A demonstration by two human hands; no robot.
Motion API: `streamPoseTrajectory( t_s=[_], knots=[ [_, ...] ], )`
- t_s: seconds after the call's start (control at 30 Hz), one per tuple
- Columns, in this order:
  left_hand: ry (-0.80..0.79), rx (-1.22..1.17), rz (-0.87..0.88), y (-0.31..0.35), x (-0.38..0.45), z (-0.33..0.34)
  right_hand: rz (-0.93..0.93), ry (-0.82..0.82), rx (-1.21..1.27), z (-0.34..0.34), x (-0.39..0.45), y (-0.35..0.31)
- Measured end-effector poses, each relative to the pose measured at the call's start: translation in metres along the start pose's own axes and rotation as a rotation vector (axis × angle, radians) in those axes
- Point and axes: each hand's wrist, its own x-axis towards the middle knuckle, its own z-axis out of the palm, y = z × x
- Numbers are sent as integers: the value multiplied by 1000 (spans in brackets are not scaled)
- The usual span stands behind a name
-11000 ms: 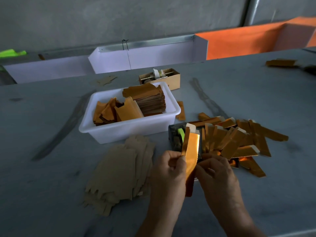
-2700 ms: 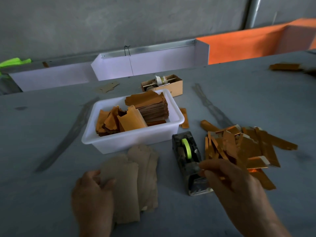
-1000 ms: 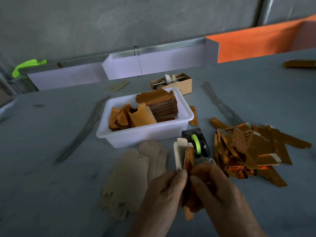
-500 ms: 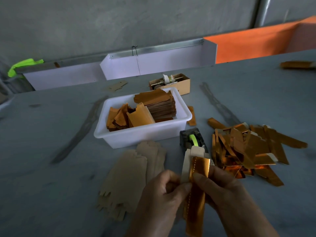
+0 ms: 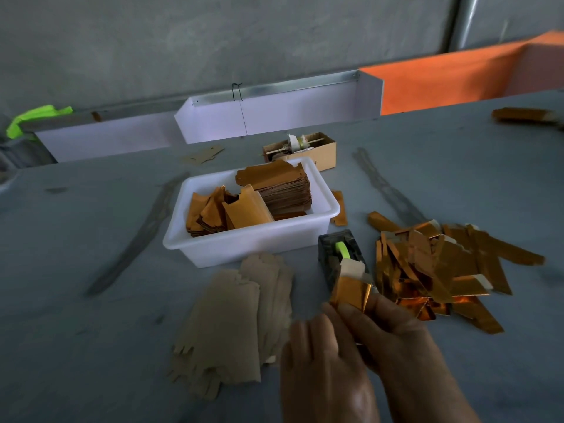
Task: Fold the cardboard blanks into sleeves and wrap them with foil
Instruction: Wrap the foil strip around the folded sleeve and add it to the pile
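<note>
Both my hands hold one cardboard sleeve half covered in gold foil, its pale top flap sticking up in front of the tape dispenser. My right hand grips the sleeve from the right with fingers curled over the foil. From the left, my left hand has its fingers against the sleeve's side. Flat brown cardboard blanks lie fanned out to the left of my hands. A heap of foil-wrapped sleeves lies to the right.
A white plastic tub holds stacked gold foil pieces behind the blanks. A small cardboard box stands behind the tub. White and orange panels line the table's far edge. One more gold piece lies far right.
The sleeve has tilted away from me and sunk lower between my hands, and the foil is now folded round its lower part. My hands sit lower in the view.
</note>
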Motion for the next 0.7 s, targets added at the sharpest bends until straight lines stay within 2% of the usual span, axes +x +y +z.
streamPoseTrajectory(
  t_s=[0.07,0.2,0.27,0.33,0.4,0.43,0.5,0.63,0.7],
  knots=[
    [-155,21,-3,5,-5,3,8,-5,-7,0,-2,-1],
    [30,43,42,10,-10,2,33,29,-126,-2,-1,2],
    [8,-151,31,1,-10,-1,52,53,-123,-4,1,3],
    [-147,-569,-178,-10,-9,0,59,46,-51,-3,1,1],
    [-320,-822,-455,-17,-1,-6,62,44,-6,-4,2,0],
    [-420,-925,-537,-22,1,-8,63,36,4,-5,2,0],
    [-516,-1108,-618,-30,5,-11,70,2,-9,-8,5,-1],
    [-472,-1259,-685,-31,7,-7,31,-91,-127,-20,7,-10],
    [-377,-1303,-770,-34,10,-3,-94,21,-225,-32,11,-12]
  ],
)
